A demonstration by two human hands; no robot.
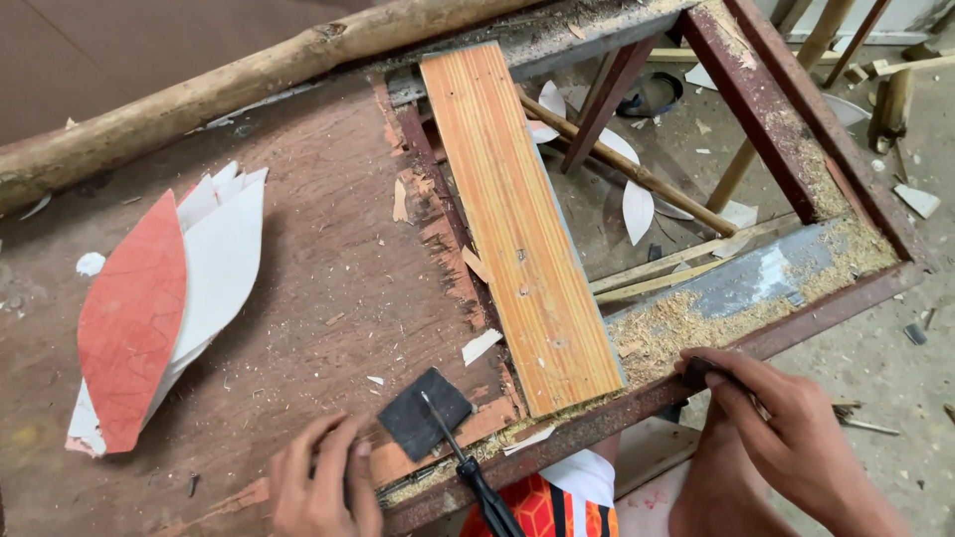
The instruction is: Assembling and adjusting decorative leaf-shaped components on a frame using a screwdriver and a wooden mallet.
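Note:
My left hand (320, 479) rests on the worn brown tabletop (328, 229) near its front edge, fingers curled down, nothing visibly in it. Just right of it lies a dark square patch (423, 412) with a black-handled screwdriver (468, 467) across it. My right hand (786, 438) is at the rusty metal frame's front rail (796, 318), pinching a small dark object (701, 370) against the rail. An orange striped wooden plank (517, 229) lies lengthwise between the two hands, farther back.
A stack of leaf-shaped cutouts (164, 308), red on top and white beneath, lies at the left. A rough log (229, 85) runs along the table's far edge. Sawdust (676, 323) covers the frame's grey panel. Sticks and white scraps litter the floor under the open frame.

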